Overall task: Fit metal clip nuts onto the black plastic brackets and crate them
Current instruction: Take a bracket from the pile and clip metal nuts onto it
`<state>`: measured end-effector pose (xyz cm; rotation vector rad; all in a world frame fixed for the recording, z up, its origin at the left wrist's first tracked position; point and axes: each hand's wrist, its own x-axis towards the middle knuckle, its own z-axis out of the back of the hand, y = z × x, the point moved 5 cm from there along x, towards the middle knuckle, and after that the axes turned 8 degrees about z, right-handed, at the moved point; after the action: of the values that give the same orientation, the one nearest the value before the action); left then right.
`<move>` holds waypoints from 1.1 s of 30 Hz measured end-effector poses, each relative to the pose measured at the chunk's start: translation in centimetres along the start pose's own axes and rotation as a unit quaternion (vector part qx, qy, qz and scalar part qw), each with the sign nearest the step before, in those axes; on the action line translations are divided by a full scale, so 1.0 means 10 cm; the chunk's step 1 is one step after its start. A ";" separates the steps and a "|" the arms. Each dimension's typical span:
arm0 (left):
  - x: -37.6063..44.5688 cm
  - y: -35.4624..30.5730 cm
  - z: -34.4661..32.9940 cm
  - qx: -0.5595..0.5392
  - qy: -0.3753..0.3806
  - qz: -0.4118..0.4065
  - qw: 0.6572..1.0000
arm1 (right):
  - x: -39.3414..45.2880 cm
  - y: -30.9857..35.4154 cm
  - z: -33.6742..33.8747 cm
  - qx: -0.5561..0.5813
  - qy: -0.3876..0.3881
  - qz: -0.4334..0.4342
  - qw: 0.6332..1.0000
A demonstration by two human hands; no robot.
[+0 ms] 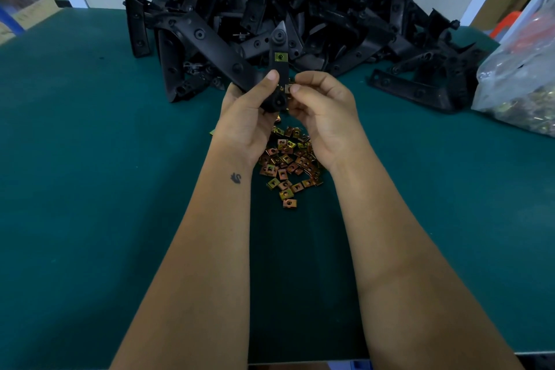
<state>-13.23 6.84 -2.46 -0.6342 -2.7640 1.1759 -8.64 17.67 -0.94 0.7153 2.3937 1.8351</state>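
Two hands are up over the green table [90, 159]. The left hand [246, 117] grips one long black plastic bracket [278, 69], held upright, with one shiny gold clip nut [280, 56] already on it. The right hand [322, 111] pinches a second nut [287, 88] against the bracket's edge. Below lies a heap of square metal nuts [286, 162] (too many to count). Behind sits a big pile of black brackets [300, 9].

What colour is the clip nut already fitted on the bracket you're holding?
Yellow-gold, on the black bracket; the fitted clip nut shows best in the head view.
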 end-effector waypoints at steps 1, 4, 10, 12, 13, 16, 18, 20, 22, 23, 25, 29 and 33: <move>0.00 0.00 0.00 0.000 0.002 -0.001 1.000 | 0.00 0.00 0.00 0.010 0.001 -0.002 1.000; 0.00 -0.01 0.00 0.001 0.007 -0.004 1.000 | -0.01 -0.03 0.00 0.059 0.009 -0.030 0.998; -0.01 -0.01 -0.01 0.019 0.020 -0.017 0.999 | -0.03 -0.15 -0.01 0.131 0.015 -0.148 0.980; -0.01 -0.01 -0.03 0.022 0.023 -0.022 0.999 | -0.03 -0.16 0.00 0.122 0.018 -0.163 0.979; -0.01 -0.01 -0.03 0.026 0.022 -0.023 0.999 | -0.03 -0.17 0.00 0.115 0.017 -0.162 0.980; -0.02 0.00 -0.04 0.050 0.025 -0.026 0.998 | -0.02 -0.16 0.02 0.102 0.009 -0.142 0.985; -0.03 0.00 -0.05 0.059 0.037 -0.027 0.997 | -0.03 -0.15 0.03 0.107 0.006 -0.136 0.985; -0.03 -0.01 -0.07 0.057 0.052 -0.031 0.997 | -0.02 -0.14 0.04 0.113 0.008 -0.131 0.985; -0.03 -0.02 -0.07 0.055 0.068 -0.036 0.996 | -0.02 -0.12 0.04 0.100 0.013 -0.121 0.988; -0.03 -0.02 -0.08 0.055 0.075 -0.035 0.995 | -0.01 -0.12 0.03 0.093 0.016 -0.115 0.989; -0.04 -0.02 -0.09 0.058 0.089 -0.029 0.994 | -0.01 -0.09 0.02 0.083 0.020 -0.101 0.991; -0.05 -0.02 -0.10 0.068 0.103 -0.021 0.992 | 0.00 -0.02 0.01 0.041 0.042 -0.064 0.996; -0.05 -0.02 -0.09 0.058 0.113 -0.007 0.992 | -0.01 0.01 0.00 0.014 0.054 -0.038 0.998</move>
<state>-12.66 7.20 -1.63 -0.6864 -2.4901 1.1726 -8.49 17.69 -0.84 0.5304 2.4807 1.8588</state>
